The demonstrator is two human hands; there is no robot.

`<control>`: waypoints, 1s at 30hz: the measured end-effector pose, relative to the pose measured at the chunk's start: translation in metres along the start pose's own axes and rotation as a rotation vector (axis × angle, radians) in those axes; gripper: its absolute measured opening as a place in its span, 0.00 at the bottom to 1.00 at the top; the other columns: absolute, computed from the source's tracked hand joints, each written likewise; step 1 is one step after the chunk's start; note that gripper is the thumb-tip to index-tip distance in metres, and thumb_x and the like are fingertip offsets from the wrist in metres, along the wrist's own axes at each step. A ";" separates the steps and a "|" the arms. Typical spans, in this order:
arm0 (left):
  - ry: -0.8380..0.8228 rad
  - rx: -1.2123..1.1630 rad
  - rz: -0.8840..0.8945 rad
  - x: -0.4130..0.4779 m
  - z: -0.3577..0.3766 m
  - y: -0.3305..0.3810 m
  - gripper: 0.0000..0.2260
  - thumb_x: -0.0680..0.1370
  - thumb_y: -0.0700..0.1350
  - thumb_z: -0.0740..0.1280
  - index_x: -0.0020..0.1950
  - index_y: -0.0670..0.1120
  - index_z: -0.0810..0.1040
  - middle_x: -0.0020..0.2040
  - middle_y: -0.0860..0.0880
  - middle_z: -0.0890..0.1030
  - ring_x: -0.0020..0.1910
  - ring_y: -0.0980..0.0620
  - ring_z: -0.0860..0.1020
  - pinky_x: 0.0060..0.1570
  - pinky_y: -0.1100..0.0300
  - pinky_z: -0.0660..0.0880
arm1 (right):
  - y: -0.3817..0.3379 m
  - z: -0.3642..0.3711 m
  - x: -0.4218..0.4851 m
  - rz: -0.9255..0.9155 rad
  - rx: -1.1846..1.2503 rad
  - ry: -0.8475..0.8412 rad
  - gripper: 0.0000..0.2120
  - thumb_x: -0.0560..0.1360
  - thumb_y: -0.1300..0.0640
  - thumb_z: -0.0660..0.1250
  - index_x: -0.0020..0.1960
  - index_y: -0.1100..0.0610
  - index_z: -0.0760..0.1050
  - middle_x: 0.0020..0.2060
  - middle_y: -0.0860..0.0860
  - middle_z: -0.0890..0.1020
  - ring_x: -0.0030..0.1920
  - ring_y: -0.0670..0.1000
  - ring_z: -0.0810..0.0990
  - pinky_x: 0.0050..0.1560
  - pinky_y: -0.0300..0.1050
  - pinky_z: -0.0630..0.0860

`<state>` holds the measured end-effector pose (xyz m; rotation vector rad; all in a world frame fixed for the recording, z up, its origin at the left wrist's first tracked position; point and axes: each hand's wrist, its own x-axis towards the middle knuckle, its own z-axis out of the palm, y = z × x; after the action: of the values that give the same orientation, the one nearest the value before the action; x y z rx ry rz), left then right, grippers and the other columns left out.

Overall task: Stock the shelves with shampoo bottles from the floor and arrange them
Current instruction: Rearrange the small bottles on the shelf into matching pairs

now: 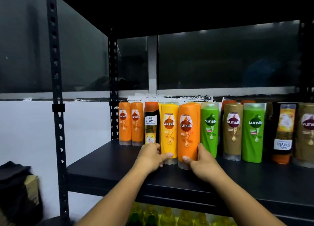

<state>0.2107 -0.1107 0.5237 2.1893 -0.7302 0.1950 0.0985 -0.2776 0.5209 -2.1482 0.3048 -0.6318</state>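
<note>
Shampoo bottle [187, 134], orange, in right hand [202, 163]

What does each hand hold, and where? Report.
The left hand grips the yellow bottle near its base; right hand grips the orange bottle near its base.

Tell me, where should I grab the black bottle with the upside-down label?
Probably its upper end, from the front and above. The black bottle stands close between a green bottle and a brown bottle, crowding its sides; its top is free.
</note>
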 end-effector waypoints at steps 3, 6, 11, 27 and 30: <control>0.058 0.030 -0.052 0.002 0.003 0.002 0.17 0.75 0.59 0.75 0.44 0.44 0.82 0.32 0.47 0.84 0.33 0.52 0.84 0.42 0.58 0.80 | 0.002 -0.001 0.000 -0.004 0.042 -0.002 0.30 0.75 0.52 0.74 0.73 0.50 0.65 0.65 0.50 0.78 0.63 0.54 0.77 0.65 0.51 0.74; 0.140 0.050 -0.070 -0.002 -0.001 0.003 0.20 0.74 0.61 0.74 0.40 0.43 0.83 0.29 0.47 0.84 0.32 0.55 0.83 0.38 0.62 0.76 | 0.000 -0.003 -0.002 -0.011 0.078 -0.008 0.32 0.74 0.51 0.76 0.73 0.49 0.66 0.64 0.49 0.78 0.62 0.53 0.78 0.63 0.51 0.75; 0.256 -0.222 0.006 -0.019 -0.008 0.008 0.24 0.78 0.64 0.67 0.41 0.42 0.83 0.33 0.48 0.85 0.32 0.53 0.84 0.43 0.56 0.82 | -0.006 -0.003 -0.007 -0.069 0.087 -0.033 0.31 0.70 0.50 0.79 0.68 0.46 0.67 0.55 0.46 0.80 0.52 0.47 0.80 0.50 0.42 0.77; -0.064 -0.259 0.122 -0.054 -0.071 -0.033 0.28 0.70 0.64 0.76 0.68 0.60 0.76 0.61 0.59 0.83 0.59 0.60 0.81 0.63 0.52 0.78 | -0.042 0.047 -0.016 -0.467 -0.220 -0.262 0.23 0.75 0.42 0.70 0.67 0.49 0.71 0.58 0.41 0.81 0.56 0.39 0.80 0.54 0.30 0.74; -0.059 -0.237 0.044 -0.051 -0.097 -0.056 0.27 0.70 0.63 0.76 0.67 0.61 0.75 0.62 0.58 0.82 0.59 0.58 0.81 0.65 0.49 0.77 | -0.055 0.070 -0.011 -0.503 -0.352 -0.387 0.26 0.78 0.41 0.67 0.73 0.46 0.67 0.66 0.41 0.77 0.63 0.43 0.77 0.62 0.38 0.73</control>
<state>0.2101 0.0121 0.5332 1.9622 -0.7929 0.0623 0.1264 -0.1923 0.5251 -2.6525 -0.3744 -0.4378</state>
